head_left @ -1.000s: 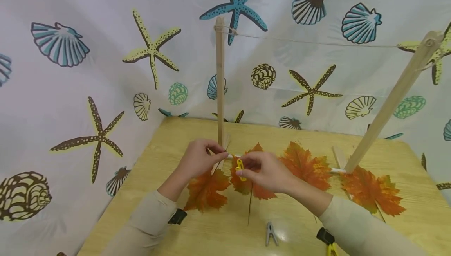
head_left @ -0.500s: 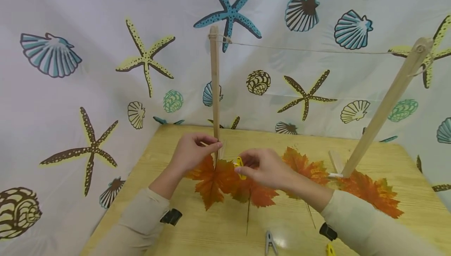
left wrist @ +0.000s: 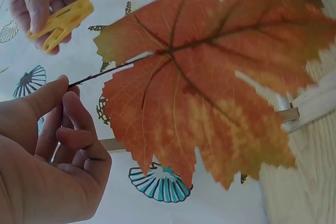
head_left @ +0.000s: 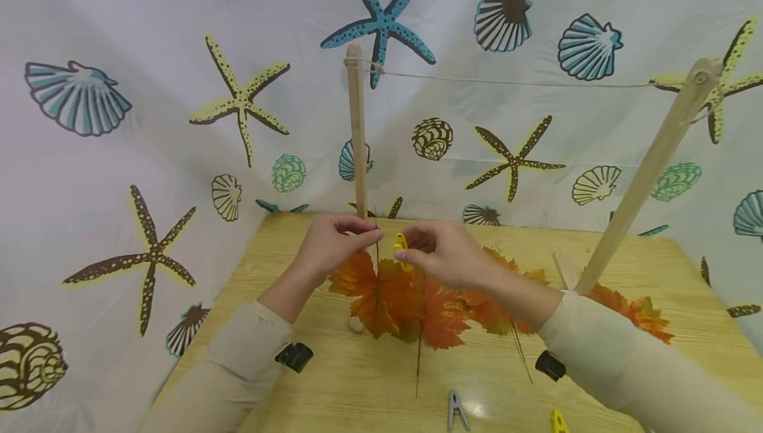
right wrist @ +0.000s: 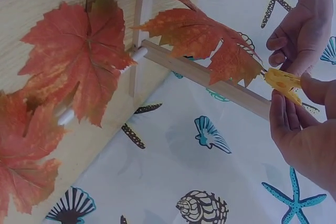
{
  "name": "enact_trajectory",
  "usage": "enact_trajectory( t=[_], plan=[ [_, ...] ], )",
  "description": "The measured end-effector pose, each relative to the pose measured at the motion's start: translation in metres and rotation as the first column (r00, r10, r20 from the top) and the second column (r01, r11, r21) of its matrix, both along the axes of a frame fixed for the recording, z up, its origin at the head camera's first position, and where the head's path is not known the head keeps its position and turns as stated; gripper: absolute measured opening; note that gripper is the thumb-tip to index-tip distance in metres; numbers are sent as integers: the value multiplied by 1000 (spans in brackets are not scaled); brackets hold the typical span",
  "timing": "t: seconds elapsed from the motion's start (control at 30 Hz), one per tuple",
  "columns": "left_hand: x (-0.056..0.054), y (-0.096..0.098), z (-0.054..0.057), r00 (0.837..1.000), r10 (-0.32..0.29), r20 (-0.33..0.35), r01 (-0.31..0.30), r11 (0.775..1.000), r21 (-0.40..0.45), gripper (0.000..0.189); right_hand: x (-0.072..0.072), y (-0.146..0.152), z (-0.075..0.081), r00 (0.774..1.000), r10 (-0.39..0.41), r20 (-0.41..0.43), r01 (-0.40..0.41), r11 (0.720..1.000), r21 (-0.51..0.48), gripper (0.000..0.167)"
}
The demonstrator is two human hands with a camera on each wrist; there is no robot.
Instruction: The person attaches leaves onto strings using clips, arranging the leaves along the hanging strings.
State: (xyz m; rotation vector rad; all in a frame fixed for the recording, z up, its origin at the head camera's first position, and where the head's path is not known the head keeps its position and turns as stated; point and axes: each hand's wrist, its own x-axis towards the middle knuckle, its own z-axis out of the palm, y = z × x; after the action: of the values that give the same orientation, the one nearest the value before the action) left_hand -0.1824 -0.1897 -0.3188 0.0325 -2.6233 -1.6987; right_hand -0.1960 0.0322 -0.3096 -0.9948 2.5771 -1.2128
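Desk [head_left: 334, 380], toward its far-left corner: orange leaf [head_left: 374, 300] hangs below left hand [head_left: 332, 241], which pinches its near-upright stem [left wrist: 94, 76]. Right hand [head_left: 452, 254] pinches yellow clip [left wrist: 73, 15] just right of the stem, apparently not touching; depth hard to judge.

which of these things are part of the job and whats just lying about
Part of the job:
orange leaf, stem pinched in the left grip
yellow clothespin in the right grip
probably the string between the wooden posts

Lying about, perhaps spares:
gray clothespin
second yellow clothespin
other leaves
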Motion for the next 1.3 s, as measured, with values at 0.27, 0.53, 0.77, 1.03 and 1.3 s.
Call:
enact_trajectory(
  t=[0.27, 0.53, 0.77, 1.03, 1.3],
  plan=[
    [-4, 4, 13, 1000, 22, 5, -22, 999, -32, 24, -6, -4, 19, 998, 7, -64, -7, 1000, 2, 31],
    [-5, 10, 27, 999, 33, -11, -33, 998, -57, 22, -10, -3, 33, 993, -29, -117, 32, 999, 25, 34],
    [-13, 10, 45, 996, 48, -70, -53, 996, -78, 21, -23, -7, 47, 988, -46, -144, 47, 999, -1, 33],
    [-24, 17, 63, 993, 68, -99, -78, 992, -98, 24, -34, -10, 70, 982, -70, -176, 66, 997, -28, 32],
    [-29, 31, 80, 985, 60, -161, -78, 992, -103, 25, -38, -11, 97, 962, -122, -243, 115, 992, -42, 32]
  ],
)
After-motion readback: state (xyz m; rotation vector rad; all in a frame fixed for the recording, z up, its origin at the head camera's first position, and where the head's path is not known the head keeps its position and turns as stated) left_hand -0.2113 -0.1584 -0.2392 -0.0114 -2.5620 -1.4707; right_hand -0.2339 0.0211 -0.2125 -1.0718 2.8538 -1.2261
